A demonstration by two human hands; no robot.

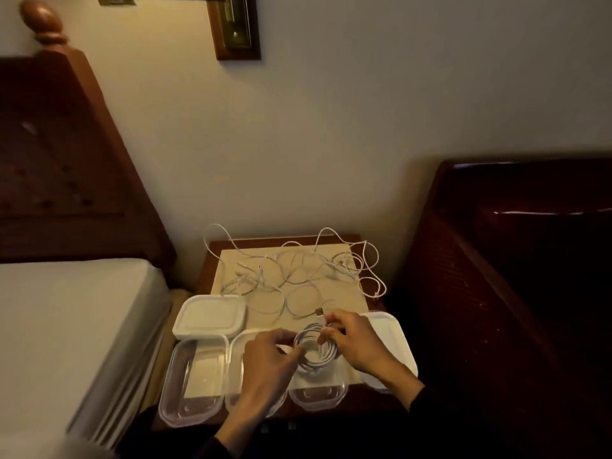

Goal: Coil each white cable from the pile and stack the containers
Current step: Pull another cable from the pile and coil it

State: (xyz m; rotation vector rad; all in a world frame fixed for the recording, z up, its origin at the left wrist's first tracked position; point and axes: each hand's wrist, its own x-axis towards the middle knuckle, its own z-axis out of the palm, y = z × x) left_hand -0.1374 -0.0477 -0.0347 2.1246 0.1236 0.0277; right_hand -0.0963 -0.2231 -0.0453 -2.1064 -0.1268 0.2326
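Over the clear containers (pixel 195 382) at the desk (pixel 331 286) front, both hands pinched a coiled white cable (pixel 316 351), left hand (pixel 265 362) and right hand (pixel 356 341) gripping opposite sides; light and springy, it probably needed holding across its loops.
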